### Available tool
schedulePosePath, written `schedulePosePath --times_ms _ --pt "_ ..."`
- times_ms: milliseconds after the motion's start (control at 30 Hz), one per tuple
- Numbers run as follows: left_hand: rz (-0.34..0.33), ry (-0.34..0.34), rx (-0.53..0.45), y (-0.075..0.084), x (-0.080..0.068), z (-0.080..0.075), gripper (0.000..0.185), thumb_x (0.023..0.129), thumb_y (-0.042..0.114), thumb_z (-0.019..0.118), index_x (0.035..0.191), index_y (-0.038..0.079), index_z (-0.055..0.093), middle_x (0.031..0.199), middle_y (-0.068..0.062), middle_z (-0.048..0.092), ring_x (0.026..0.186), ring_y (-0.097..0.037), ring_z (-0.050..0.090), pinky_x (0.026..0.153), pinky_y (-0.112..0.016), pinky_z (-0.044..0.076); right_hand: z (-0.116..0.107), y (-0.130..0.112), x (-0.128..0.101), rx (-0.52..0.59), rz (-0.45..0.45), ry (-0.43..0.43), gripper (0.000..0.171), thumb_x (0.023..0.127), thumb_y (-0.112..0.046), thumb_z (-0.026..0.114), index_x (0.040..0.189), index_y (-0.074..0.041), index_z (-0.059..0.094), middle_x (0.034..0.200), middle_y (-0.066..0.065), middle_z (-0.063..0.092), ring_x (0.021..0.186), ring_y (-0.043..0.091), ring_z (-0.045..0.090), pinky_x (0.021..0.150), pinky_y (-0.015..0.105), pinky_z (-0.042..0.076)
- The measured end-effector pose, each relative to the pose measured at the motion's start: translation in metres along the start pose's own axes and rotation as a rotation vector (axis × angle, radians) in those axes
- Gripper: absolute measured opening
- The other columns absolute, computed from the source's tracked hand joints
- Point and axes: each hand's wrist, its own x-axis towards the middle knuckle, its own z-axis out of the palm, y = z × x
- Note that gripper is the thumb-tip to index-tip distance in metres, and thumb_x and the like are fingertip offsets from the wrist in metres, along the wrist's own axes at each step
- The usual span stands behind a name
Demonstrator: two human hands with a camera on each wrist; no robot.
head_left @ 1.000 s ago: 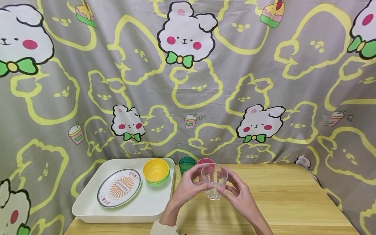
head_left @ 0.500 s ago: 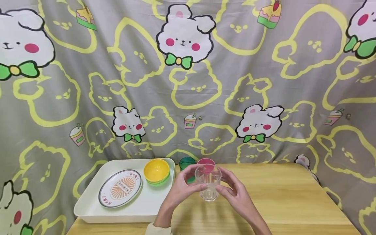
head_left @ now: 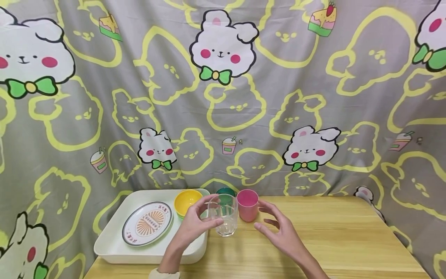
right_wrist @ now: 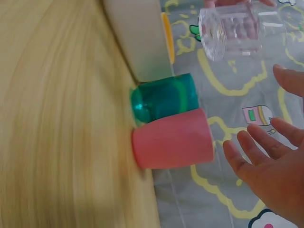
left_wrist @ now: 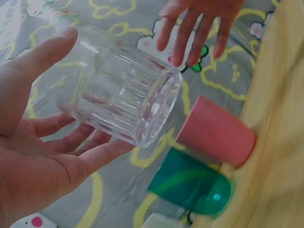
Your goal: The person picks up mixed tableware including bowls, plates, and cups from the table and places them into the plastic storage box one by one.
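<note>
My left hand [head_left: 196, 223] grips a clear glass tumbler [head_left: 224, 217] and holds it above the table; in the left wrist view thumb and fingers lie along the sides of the tumbler [left_wrist: 123, 88]. Apart from the glass, my right hand [head_left: 278, 228] is spread with nothing in it, its fingers [right_wrist: 256, 147] near the rim of a pink cup [right_wrist: 175, 140]. That pink cup [head_left: 247, 206] stands upright at the table's back. A green translucent cup [right_wrist: 166, 99] stands beside it, partly hidden behind the glass in the head view.
Left of my hands a white tray [head_left: 115, 248] holds a patterned plate [head_left: 148, 223] and a yellow bowl [head_left: 188, 201] stacked over a green one. Behind the wooden table [head_left: 334, 232] hangs a grey cartoon-print curtain [head_left: 244, 116].
The glass has moved left with my left hand. My right hand has let go of it and now lies apart on the right, leaving the pink cup in full view.
</note>
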Motion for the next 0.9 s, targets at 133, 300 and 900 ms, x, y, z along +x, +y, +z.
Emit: schedulePosePath --times_ms 133,300,900 --pt "-0.027 0.042 0.037 0.003 -0.009 -0.016 0.067 0.083 0.006 0.085 0.142 0.004 0.055 0.139 -0.016 0.059 0.128 -0.037 0.055 0.100 -0.037 0.055 -0.001 0.007 0.002 -0.037 -0.009 0.018 0.063 0.090 -0.027 0.082 0.146 -0.026 0.052 0.145 0.006 0.058 0.130 0.029 0.057 0.097 0.045 0.057" --pt "-0.055 0.103 0.093 0.005 -0.022 -0.035 0.065 0.082 0.007 0.086 0.140 0.006 0.055 0.138 -0.017 0.058 0.128 -0.036 0.055 0.100 -0.043 0.055 -0.001 0.016 0.007 -0.087 -0.032 0.055 0.071 0.087 -0.021 0.085 0.148 -0.019 0.049 0.144 0.006 0.057 0.129 0.034 0.057 0.096 0.048 0.057" --pt "-0.158 0.228 0.202 -0.014 -0.054 -0.078 0.075 0.078 0.006 0.088 0.144 0.003 0.050 0.141 -0.017 0.055 0.133 -0.038 0.053 0.106 -0.056 0.048 0.012 0.053 0.048 -0.141 0.106 0.028 0.100 0.083 -0.023 0.089 0.157 0.002 0.027 0.158 0.028 0.033 0.140 0.052 0.039 0.108 0.064 0.042"
